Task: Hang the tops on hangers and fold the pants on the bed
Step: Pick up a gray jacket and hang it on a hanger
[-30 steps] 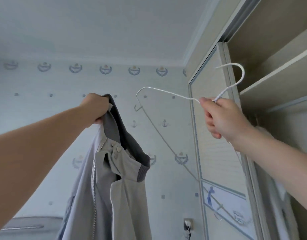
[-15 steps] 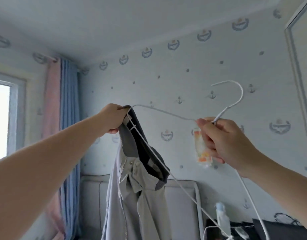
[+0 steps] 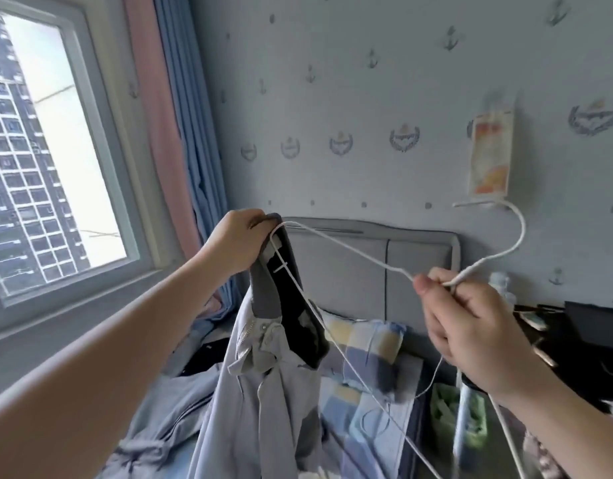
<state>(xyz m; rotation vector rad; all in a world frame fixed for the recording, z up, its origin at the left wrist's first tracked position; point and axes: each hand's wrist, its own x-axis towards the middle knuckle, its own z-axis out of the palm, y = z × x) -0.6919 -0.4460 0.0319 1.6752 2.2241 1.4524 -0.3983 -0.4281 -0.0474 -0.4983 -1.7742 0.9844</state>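
Gripping the grey jacket [image 3: 263, 392] collar in your left hand [image 3: 234, 242], you pinch the white hanger [image 3: 346, 252] neck with your right hand [image 3: 471, 326].

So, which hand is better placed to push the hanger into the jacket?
Probably the right hand: it pinches the white hanger at its neck, below the hook, so it can steer the wire. The left hand grips the collar of the jacket, beside the hanger's end, and holds it up.
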